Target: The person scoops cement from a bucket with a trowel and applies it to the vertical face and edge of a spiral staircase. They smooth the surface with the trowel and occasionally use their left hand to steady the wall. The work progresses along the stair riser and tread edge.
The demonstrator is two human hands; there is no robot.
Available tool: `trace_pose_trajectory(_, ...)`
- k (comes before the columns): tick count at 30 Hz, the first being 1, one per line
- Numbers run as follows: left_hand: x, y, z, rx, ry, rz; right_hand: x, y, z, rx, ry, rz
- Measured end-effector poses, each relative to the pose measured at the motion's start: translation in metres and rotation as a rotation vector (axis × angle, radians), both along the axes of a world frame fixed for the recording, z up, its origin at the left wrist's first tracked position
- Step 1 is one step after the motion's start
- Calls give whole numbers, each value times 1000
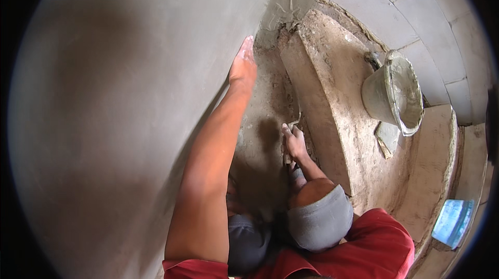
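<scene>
My left hand (pixel 244 63) reaches far forward with its fingers stretched out, lying against the smooth grey plastered wall (pixel 130 87). Nothing shows in it. Nearer my knees, my right hand (pixel 295 144) is closed around the handle of a trowel (pixel 297 121). The trowel's bent metal neck shows beyond the fingers, while its blade is hard to make out. This hand is low over the narrow strip of mortar-smeared floor (pixel 262 100) between the wall and a pale, dusty step (pixel 317 97).
A mortar-crusted bucket (pixel 370 94) stands on the step at the right, its inside coated grey. Beside it lies a flat, grey-smeared plate (pixel 388 137). Large pale blocks (pixel 382 11) form the wall behind. A bright opening (pixel 453 222) shows at the lower right.
</scene>
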State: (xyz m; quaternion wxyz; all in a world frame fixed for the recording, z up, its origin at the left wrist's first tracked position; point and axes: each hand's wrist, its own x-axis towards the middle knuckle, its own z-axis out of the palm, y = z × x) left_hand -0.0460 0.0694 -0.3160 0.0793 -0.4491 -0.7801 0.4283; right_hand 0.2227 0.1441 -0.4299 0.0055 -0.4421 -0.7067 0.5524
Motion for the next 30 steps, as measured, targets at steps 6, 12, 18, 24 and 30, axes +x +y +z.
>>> trace_pose_trajectory(6, -1, 1, -5, 57, -18, -17, 8, -6, 0, -150, -6, -81)
trace_pose_trajectory(12, -2, 2, -6, 40, -13, -4, -5, 3, 4, -372, -68, -82)
trace_pose_trajectory(18, 2, -1, -7, 26, 2, -10, -64, 8, 29, -25, 369, 88)
trace_pose_trajectory(24, 1, -2, -2, 27, -48, 10, -99, 13, 37, 186, 340, 93)
trace_pose_trajectory(30, 4, -4, -3, -90, -24, -23, -139, 33, 21, -210, -77, -1)
